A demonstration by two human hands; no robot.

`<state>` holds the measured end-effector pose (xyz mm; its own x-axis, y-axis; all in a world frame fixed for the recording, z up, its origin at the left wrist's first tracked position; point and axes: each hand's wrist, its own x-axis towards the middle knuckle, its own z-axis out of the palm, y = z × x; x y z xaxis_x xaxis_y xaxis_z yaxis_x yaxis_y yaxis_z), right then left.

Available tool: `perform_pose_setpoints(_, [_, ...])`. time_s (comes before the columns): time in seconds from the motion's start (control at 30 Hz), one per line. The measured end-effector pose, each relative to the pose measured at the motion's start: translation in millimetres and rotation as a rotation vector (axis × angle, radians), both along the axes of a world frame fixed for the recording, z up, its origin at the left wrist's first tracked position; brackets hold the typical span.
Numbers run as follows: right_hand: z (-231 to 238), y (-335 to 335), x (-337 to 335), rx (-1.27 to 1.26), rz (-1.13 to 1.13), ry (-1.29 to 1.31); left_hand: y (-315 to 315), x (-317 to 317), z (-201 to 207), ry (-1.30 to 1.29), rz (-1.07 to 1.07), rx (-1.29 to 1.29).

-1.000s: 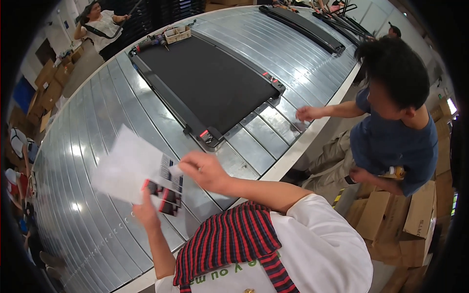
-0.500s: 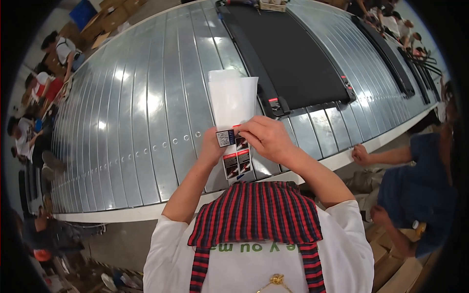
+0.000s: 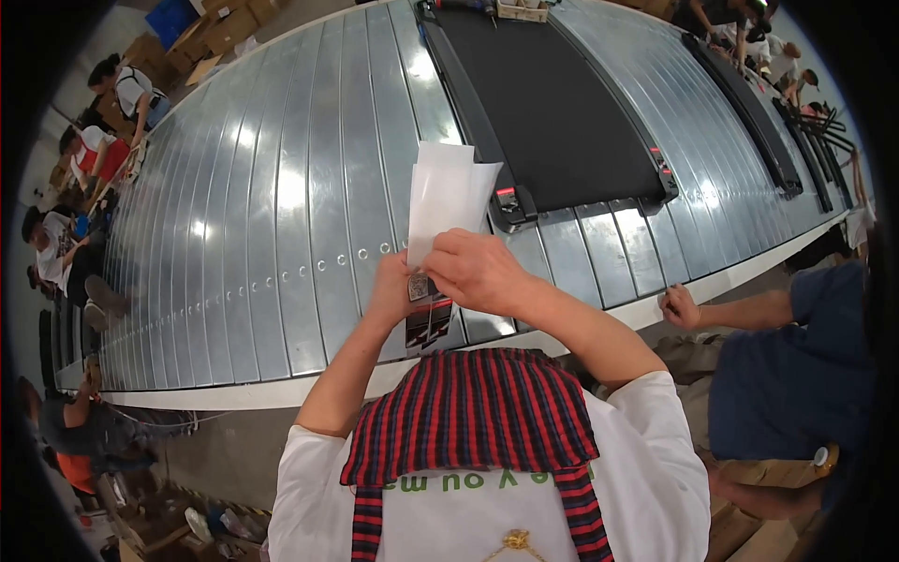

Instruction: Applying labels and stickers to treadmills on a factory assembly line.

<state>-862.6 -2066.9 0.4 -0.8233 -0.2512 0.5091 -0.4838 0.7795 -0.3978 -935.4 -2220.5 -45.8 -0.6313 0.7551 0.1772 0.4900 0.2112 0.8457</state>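
Observation:
Over the near edge of the metal-slatted table point(image 3: 272, 234), my left hand point(image 3: 387, 288) grips a bunch of sticker sheets point(image 3: 440, 199). Their white backing sticks up beyond my fingers, and black-and-red warning labels point(image 3: 426, 328) show below them. A small square code label point(image 3: 418, 285) lies beside my left fingers. My right hand point(image 3: 473, 270) is closed in a pinch against the sheets, with its fingertips partly turned away; whether it pinches a sheet or a single sticker is hidden.
A black treadmill deck point(image 3: 562, 112) lies just beyond my hands, with warning stickers at its near corners. A parts tray point(image 3: 522, 11) sits at its far end. Long black rails point(image 3: 740, 112) lie farther right. A co-worker's hand point(image 3: 681, 306) rests at the table edge.
My right hand has shifted left and closer to my left hand, now covering part of the labels. The sheets tilt differently, and the code label sits lower and farther left.

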Motion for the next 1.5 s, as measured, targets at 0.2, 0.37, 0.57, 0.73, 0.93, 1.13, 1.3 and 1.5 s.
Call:
perform_pose_setpoints(0.2, [-13.6, 13.6, 7.6, -0.043, -0.047, -0.018, 17.2, 0.9, -17.7, -0.155, 0.022, -0.088])
perform_pose_setpoints(0.37, [-9.2, 15.5, 17.0, -0.125, -0.021, -0.049, 20.4, 2.5, -17.9, -0.377, 0.106, 0.056])
perform_pose_setpoints(0.57, [10.2, 43.5, 37.7, -0.406, 0.002, -0.223, -0.5, -5.2, -20.9, -0.219, 0.274, -0.018])
perform_pose_setpoints(0.73, [24.0, 65.1, 44.1, -0.647, -0.01, -0.318, -30.3, -8.3, -30.9, -0.323, 0.432, -0.029])
perform_pose_setpoints(0.93, [29.9, 82.3, 30.2, -0.661, 0.015, -0.248, -36.8, -2.8, -11.8, -0.358, 0.527, 0.046])
perform_pose_setpoints(1.13, [29.4, 82.7, 18.9, -0.626, 0.131, -0.255, -59.1, 2.1, -6.2, -0.249, 0.557, -0.054])
perform_pose_setpoints(1.3, [27.4, 71.9, 16.0, -0.653, 0.164, -0.328, -75.4, 5.3, 0.5, -0.232, 0.561, -0.053])
perform_pose_setpoints(1.5, [27.2, 44.3, 22.7, -0.582, 0.143, -0.212, -88.8, -6.1, 3.0, -0.245, 0.522, -0.024])
